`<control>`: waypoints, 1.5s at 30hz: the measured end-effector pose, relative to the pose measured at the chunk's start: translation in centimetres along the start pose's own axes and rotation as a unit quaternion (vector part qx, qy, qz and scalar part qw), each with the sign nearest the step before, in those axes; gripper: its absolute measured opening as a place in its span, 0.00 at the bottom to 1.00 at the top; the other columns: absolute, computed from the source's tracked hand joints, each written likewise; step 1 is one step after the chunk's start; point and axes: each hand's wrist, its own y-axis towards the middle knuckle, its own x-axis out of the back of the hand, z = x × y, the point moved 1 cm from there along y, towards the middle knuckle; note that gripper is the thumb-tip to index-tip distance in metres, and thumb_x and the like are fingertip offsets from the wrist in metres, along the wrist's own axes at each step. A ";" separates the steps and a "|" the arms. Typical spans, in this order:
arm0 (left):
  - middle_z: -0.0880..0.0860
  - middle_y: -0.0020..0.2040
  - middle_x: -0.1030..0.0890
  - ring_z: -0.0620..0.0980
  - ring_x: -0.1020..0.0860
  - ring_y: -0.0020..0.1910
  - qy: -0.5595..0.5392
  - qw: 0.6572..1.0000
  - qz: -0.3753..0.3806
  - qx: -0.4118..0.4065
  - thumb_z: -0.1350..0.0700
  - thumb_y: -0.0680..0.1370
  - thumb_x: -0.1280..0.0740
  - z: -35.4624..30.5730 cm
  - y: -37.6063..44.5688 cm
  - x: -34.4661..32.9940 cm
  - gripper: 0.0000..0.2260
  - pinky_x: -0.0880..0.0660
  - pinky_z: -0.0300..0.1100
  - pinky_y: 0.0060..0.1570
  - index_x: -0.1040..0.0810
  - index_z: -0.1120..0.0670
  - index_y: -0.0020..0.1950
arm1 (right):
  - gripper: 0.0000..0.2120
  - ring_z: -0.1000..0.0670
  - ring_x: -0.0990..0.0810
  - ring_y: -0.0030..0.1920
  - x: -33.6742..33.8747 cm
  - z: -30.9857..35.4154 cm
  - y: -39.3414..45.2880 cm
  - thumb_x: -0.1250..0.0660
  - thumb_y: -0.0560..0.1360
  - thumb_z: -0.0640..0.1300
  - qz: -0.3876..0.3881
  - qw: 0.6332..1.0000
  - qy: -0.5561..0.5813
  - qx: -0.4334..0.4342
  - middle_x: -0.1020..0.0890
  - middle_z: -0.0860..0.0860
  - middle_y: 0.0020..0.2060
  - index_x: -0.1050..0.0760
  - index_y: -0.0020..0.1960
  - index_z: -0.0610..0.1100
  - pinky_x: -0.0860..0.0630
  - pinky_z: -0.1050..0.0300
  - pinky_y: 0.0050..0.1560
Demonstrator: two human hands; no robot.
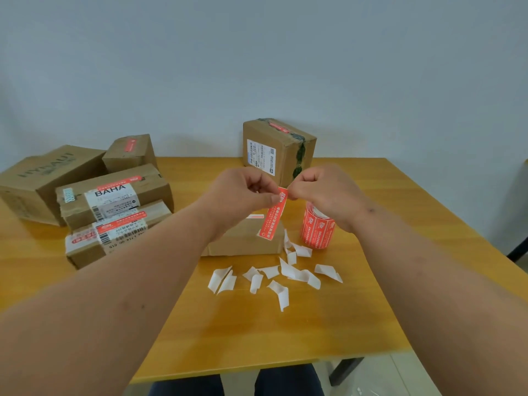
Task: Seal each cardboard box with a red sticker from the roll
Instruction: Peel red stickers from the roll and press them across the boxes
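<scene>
A long red sticker (273, 217) hangs upright in mid-air, pinched at its top end by both hands. My left hand (240, 192) pinches it from the left, my right hand (323, 190) from the right. Under the sticker lies a low cardboard box (245, 241), partly hidden by my left forearm. The red sticker roll (317, 228) stands upright just right of that box, below my right hand. A taller box (278, 151) with a white label and a red sticker on top stands behind my hands.
Several boxes bearing red stickers are piled at the left (114, 201) on the wooden table (257, 332). Several white backing scraps (274, 278) lie scattered in front of the low box. The table's front edge is near my lap.
</scene>
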 end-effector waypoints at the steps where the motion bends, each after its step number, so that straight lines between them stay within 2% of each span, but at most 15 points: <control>1: 0.49 0.39 0.17 0.45 0.21 0.40 0.018 1.000 -0.007 -0.004 0.56 0.73 0.26 -0.1 -0.1 -0.2 0.01 0.27 0.35 0.41 0.16 0.52 0.44 | 0.07 0.55 0.20 0.45 -0.2 0.1 0.0 0.29 0.73 0.45 0.003 1.000 0.000 0.001 0.16 0.51 0.40 0.16 0.39 0.45 0.28 0.61 0.39; 4: 0.47 0.36 0.19 0.42 0.25 0.36 0.036 0.999 -0.020 -0.002 0.55 0.75 0.27 0.2 -0.5 -0.3 0.01 0.29 0.35 0.37 0.16 0.50 0.43 | 0.06 0.52 0.19 0.48 -0.8 0.1 -0.1 0.29 0.73 0.46 0.008 1.000 0.008 0.006 0.15 0.50 0.41 0.15 0.38 0.47 0.25 0.57 0.45; 9: 0.48 0.39 0.17 0.42 0.23 0.39 0.044 0.999 -0.028 0.007 0.53 0.75 0.28 0.6 -0.8 0.0 0.03 0.31 0.35 0.37 0.16 0.50 0.43 | 0.07 0.57 0.21 0.47 -1.5 0.1 -0.4 0.31 0.74 0.45 0.023 1.000 0.012 0.018 0.16 0.53 0.40 0.15 0.40 0.47 0.30 0.63 0.42; 16: 0.49 0.38 0.18 0.44 0.24 0.40 0.042 0.999 -0.009 0.021 0.52 0.75 0.28 0.9 -0.8 0.2 0.04 0.31 0.36 0.38 0.15 0.51 0.42 | 0.07 0.55 0.22 0.47 -2.0 0.1 -0.4 0.31 0.75 0.47 0.045 0.999 -0.008 0.026 0.17 0.53 0.41 0.16 0.41 0.48 0.30 0.61 0.42; 22: 0.49 0.38 0.17 0.43 0.22 0.41 0.042 0.999 -0.010 0.031 0.53 0.75 0.28 1.0 -0.5 0.3 0.05 0.31 0.36 0.38 0.15 0.53 0.43 | 0.06 0.55 0.22 0.50 -2.2 0.1 -0.4 0.31 0.76 0.46 0.061 0.998 -0.004 0.021 0.17 0.53 0.42 0.17 0.43 0.47 0.30 0.60 0.46; 26: 0.48 0.38 0.17 0.42 0.23 0.40 0.046 0.998 -0.009 0.030 0.54 0.75 0.28 1.0 -0.5 0.3 0.04 0.31 0.35 0.37 0.15 0.54 0.43 | 0.06 0.56 0.22 0.46 -2.2 0.2 -0.3 0.31 0.75 0.45 0.060 0.998 -0.011 0.026 0.18 0.53 0.40 0.17 0.42 0.45 0.32 0.61 0.42; 32: 0.51 0.38 0.17 0.47 0.21 0.43 0.041 0.998 -0.006 0.045 0.54 0.75 0.29 1.1 -0.3 0.3 0.06 0.28 0.38 0.42 0.15 0.55 0.41 | 0.07 0.52 0.21 0.45 -2.4 0.1 -0.1 0.30 0.75 0.47 0.059 0.998 -0.018 0.030 0.17 0.50 0.39 0.17 0.41 0.44 0.28 0.61 0.43; 36: 0.54 0.40 0.16 0.51 0.21 0.45 0.047 0.997 -0.007 0.065 0.57 0.73 0.29 1.2 -0.1 0.2 0.04 0.23 0.44 0.49 0.15 0.55 0.40 | 0.07 0.55 0.22 0.43 -2.7 0.3 -0.1 0.30 0.75 0.45 0.069 0.997 -0.035 0.030 0.17 0.50 0.40 0.17 0.42 0.43 0.30 0.63 0.39; 38: 0.55 0.40 0.16 0.51 0.21 0.44 0.047 0.996 -0.008 0.077 0.58 0.73 0.30 1.2 -0.1 0.2 0.04 0.23 0.45 0.49 0.16 0.56 0.40 | 0.07 0.56 0.23 0.41 -2.7 0.2 -0.1 0.30 0.75 0.45 0.073 0.996 -0.042 0.026 0.18 0.49 0.40 0.18 0.42 0.42 0.31 0.63 0.39; 41: 0.57 0.41 0.17 0.49 0.23 0.41 0.040 0.994 -0.023 0.099 0.59 0.73 0.31 1.4 0.0 0.5 0.05 0.25 0.41 0.44 0.17 0.59 0.41 | 0.07 0.53 0.22 0.42 -2.5 -0.2 -0.1 0.30 0.74 0.45 0.073 0.996 -0.053 0.014 0.17 0.49 0.42 0.18 0.42 0.41 0.30 0.63 0.38; 43: 0.58 0.41 0.16 0.50 0.23 0.41 0.019 0.992 -0.050 0.117 0.59 0.73 0.32 1.8 0.2 1.1 0.06 0.24 0.44 0.47 0.17 0.60 0.41 | 0.07 0.54 0.22 0.41 -2.1 -0.9 -0.2 0.31 0.74 0.43 0.079 0.994 -0.068 -0.008 0.17 0.48 0.43 0.19 0.42 0.40 0.30 0.62 0.39; 45: 0.57 0.39 0.17 0.49 0.24 0.40 -0.020 0.986 -0.089 0.141 0.59 0.74 0.32 2.3 0.3 2.0 0.06 0.25 0.44 0.47 0.17 0.60 0.42 | 0.08 0.54 0.25 0.37 -1.6 -1.7 -0.4 0.32 0.74 0.44 0.096 0.988 -0.113 -0.034 0.19 0.49 0.39 0.22 0.39 0.40 0.30 0.57 0.42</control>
